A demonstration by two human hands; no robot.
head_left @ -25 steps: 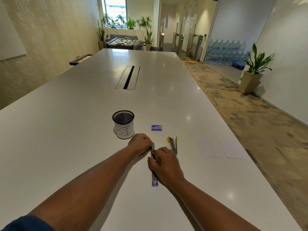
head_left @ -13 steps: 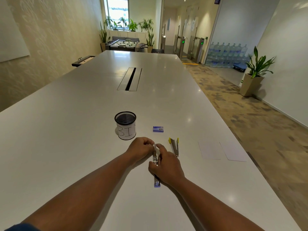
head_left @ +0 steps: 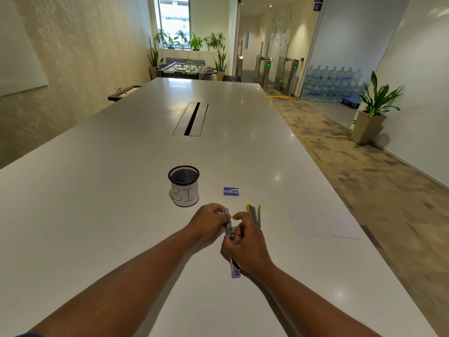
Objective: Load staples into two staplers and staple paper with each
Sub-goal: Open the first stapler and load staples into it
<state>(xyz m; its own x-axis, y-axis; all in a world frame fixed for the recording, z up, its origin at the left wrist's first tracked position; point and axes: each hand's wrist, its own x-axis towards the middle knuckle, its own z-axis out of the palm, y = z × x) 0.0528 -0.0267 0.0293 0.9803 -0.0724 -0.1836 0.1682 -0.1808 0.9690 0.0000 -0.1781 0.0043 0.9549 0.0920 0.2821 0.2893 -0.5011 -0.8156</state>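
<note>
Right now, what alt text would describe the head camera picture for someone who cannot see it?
Two bare hands, left hand and right hand, hold an opened purple stapler on a long white table. Beyond lie a yellow stapler, a small staple box, a mesh cup labelled BIN and two paper sheets.

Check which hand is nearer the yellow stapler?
Right. The right hand sits just beside the yellow stapler, its knuckles almost at it. The left hand is farther over, on the far side of the purple stapler both hands hold.
</note>
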